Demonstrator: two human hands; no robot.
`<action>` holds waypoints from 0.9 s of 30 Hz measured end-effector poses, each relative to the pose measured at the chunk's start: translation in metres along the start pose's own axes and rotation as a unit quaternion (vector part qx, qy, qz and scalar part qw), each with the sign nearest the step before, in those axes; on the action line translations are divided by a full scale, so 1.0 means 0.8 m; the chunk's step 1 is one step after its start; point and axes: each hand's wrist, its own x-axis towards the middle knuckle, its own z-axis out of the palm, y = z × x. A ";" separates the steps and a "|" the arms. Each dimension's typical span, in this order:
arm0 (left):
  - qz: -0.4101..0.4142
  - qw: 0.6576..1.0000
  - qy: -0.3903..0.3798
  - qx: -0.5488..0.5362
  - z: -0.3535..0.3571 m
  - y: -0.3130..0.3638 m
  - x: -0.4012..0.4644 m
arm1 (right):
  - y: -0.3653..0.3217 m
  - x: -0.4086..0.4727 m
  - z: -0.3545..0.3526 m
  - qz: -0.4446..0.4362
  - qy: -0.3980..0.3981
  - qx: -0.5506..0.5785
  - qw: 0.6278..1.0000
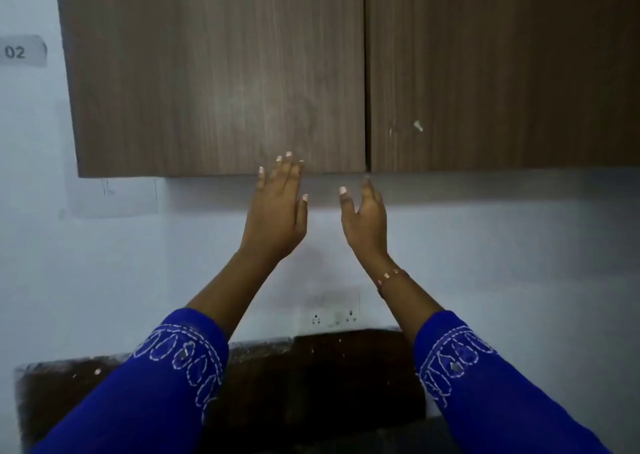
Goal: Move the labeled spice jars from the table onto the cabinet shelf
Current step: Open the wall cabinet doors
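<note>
A brown wooden wall cabinet fills the top of the view, with its left door [214, 72] and right door [502, 72] both closed. My left hand [277, 211] is raised with fingers apart, its fingertips at the lower edge of the left door. My right hand [365, 218] is raised beside it, fingers apart, its fingertips just under the seam between the two doors. Both hands hold nothing. No spice jars are in view, and the shelf is hidden behind the doors.
A dark brown table [311, 367] stands below against the pale wall. A white socket plate [332, 315] sits on the wall just above it. A grey label reading 02 [22, 51] is on the wall at far left.
</note>
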 end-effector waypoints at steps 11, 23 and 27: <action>-0.005 1.000 -0.009 0.005 0.012 -0.010 0.073 | 0.008 0.099 0.035 0.196 -0.064 0.414 0.887; -0.039 0.995 0.055 -0.079 0.002 0.059 0.125 | 0.000 0.065 0.001 0.082 -0.150 0.487 0.857; -0.053 0.987 0.102 -0.112 -0.027 0.104 0.148 | -0.027 0.024 -0.013 0.012 -0.100 0.416 0.904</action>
